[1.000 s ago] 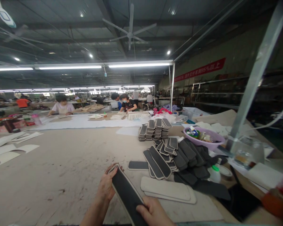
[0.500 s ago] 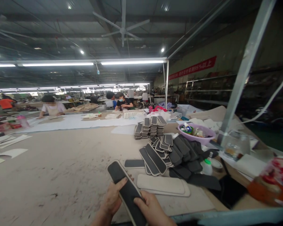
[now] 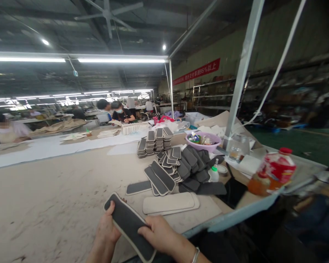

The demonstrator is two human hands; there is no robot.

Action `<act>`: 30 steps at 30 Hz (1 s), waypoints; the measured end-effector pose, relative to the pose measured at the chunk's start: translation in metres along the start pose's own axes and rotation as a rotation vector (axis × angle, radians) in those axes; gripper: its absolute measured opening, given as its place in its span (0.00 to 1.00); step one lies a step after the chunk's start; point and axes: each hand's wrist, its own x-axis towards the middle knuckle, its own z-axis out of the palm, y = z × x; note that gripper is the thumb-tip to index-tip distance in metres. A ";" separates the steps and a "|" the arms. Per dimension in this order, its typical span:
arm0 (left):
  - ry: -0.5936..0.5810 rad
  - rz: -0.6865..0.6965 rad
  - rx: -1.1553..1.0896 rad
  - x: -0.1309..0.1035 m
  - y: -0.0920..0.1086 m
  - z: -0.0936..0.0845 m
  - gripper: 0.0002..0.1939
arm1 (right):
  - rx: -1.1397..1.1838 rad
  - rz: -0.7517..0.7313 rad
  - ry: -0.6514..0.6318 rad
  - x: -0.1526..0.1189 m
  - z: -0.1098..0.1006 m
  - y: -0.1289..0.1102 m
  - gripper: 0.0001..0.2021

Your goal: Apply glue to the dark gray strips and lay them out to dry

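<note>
A long, round-cornered dark grey panel with a cream border (image 3: 128,224) is held tilted between both hands above the table's near edge. My left hand (image 3: 107,228) closes on its far left end, thumb on the dark face and fingers mostly hidden beneath. Along the right edge, nearer to me, my right hand (image 3: 161,235) pinches it, thumb on top. Just beyond lie two overlapping plain cream panels (image 3: 168,204). Similar dark panels with cream borders (image 3: 159,177) lie loosely piled behind them, beside a heap of plain dark grey pieces (image 3: 190,160).
Neat stacks of bordered panels (image 3: 155,142) stand farther back. A purple basin (image 3: 208,147), a green-capped bottle (image 3: 214,175), a glass jar (image 3: 238,148) and a red-capped bottle (image 3: 275,168) line the right side. A metal post (image 3: 242,69) rises there. People sit across the table.
My view has turned right, so the scene shifts left. The panel stays in both hands, now flatter and showing more of its face; my left thumb sits nearer its far end.
</note>
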 end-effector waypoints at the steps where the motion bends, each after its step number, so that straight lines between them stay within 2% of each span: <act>1: -0.006 -0.016 -0.004 0.001 -0.001 0.002 0.11 | -0.031 0.000 0.012 0.001 -0.002 0.001 0.11; 3: -0.046 -0.038 -0.006 0.000 -0.007 0.008 0.15 | -0.097 0.006 0.050 0.004 -0.005 0.004 0.11; 7: -0.254 -0.098 0.045 -0.004 -0.025 0.020 0.16 | -0.192 0.048 0.122 0.010 -0.009 0.011 0.13; 10: -0.266 -0.116 0.070 0.002 -0.033 0.019 0.14 | -0.222 0.061 0.132 0.016 -0.016 0.015 0.15; 11: -0.251 -0.119 0.085 0.006 -0.033 0.017 0.14 | -0.248 0.045 0.185 0.018 -0.021 0.016 0.14; 13: -0.235 -0.157 0.126 0.014 -0.032 0.008 0.16 | -0.330 -0.002 0.383 0.023 -0.036 0.020 0.15; 16: -0.214 -0.200 0.119 0.025 -0.028 -0.007 0.19 | -0.469 -0.003 0.678 0.034 -0.062 0.033 0.22; 18: -0.195 -0.192 0.061 0.029 -0.027 -0.015 0.20 | -0.503 0.083 0.742 0.043 -0.074 0.046 0.27; 21: -0.223 -0.211 0.004 0.030 -0.028 -0.019 0.22 | -0.450 0.224 0.680 0.056 -0.075 0.065 0.32; 25: -0.309 -0.315 -0.053 0.034 -0.029 -0.021 0.26 | -0.315 0.240 0.558 0.069 -0.065 0.075 0.29; 27: -0.333 -0.331 -0.079 0.037 -0.029 -0.023 0.27 | -0.201 0.245 0.544 0.075 -0.061 0.068 0.27; 30: -0.354 -0.357 -0.103 0.040 -0.028 -0.025 0.29 | 0.039 0.241 0.562 0.083 -0.053 0.039 0.29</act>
